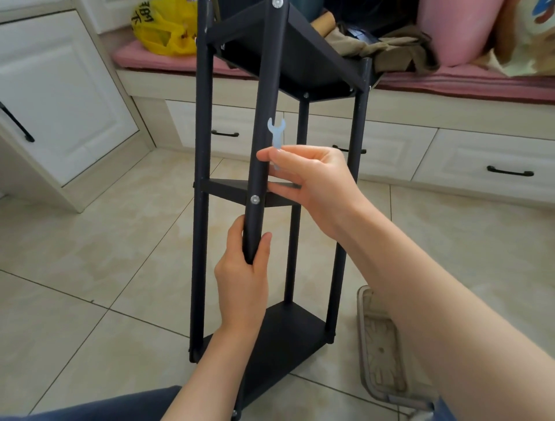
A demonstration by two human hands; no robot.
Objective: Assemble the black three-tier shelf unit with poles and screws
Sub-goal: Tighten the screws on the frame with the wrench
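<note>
The black three-tier shelf unit (303, 60) stands upright on the tiled floor in front of me, its several poles joined to top, middle and bottom shelves. My left hand (243, 276) grips the nearest pole (267, 99) just below the middle shelf (228, 187). A silver screw (255, 199) sits in that pole at the middle shelf's level. My right hand (309, 183) pinches a small pale-blue plastic wrench (276, 132) with its jaw pointing up, held against the same pole above the screw. Another screw head (276, 3) shows at the top shelf.
White cabinets and drawers with black handles (510, 172) line the back. A bench with a pink cushion (462, 84) carries a yellow bag (165, 27), clothing and pillows. A clear plastic tray (380, 342) lies on the floor at the right. My knees are at the bottom edge.
</note>
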